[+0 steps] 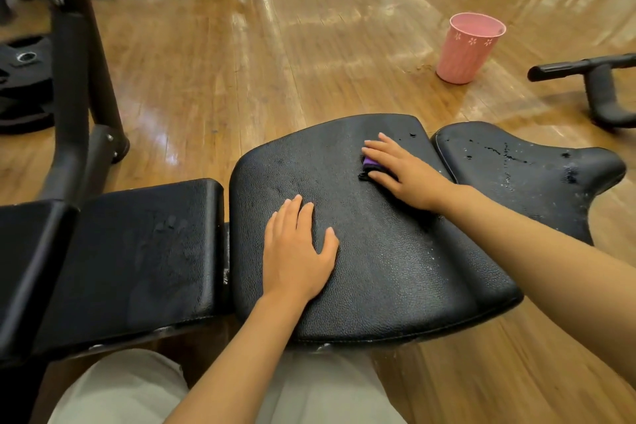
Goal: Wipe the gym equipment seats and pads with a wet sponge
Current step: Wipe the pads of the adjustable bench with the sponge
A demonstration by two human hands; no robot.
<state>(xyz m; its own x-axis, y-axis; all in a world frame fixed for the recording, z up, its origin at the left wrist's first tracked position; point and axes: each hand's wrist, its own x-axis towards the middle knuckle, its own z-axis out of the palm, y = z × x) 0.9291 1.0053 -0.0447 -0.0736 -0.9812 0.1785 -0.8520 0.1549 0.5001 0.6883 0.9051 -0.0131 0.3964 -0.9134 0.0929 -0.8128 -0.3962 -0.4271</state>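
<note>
Sponge (371, 164): purple with a dark underside, mostly hidden under the right hand (401, 171), at the far right part of the wide middle pad (378, 251). Right fingers lie fairly straight over it, pressing it flat to the vinyl; whether the thumb curls round its edge I cannot tell. Left hand (297, 251) rests palm down on the near-left part of the same pad, fingers straight and spread, holding nothing (it looks like a brace).

Judged step: wiping the middle pad, far edge in hand. The narrower seat (537, 169) to the right carries droplets and pale streaks; the left pad (137, 251) shows a faint dull smear. How much is done is hard to call.

Risks from here:
- Sponge sits close to the gap between middle pad and seat; a stroke pushed too far could drop it through to the floor.
- Wet pebbled vinyl may be slick, so the bracing palm could slide if leaned on.
- Flat-hand pressure with no firm grip could let the sponge roll or slip out.

Surroundings: glossy wooden floor (241, 62) with bright reflections, pink bucket (468, 48) standing well beyond the pads, black machine frame (74, 79) at left, weight plates (24, 86) beside it, padded handle (599, 86) at right.
</note>
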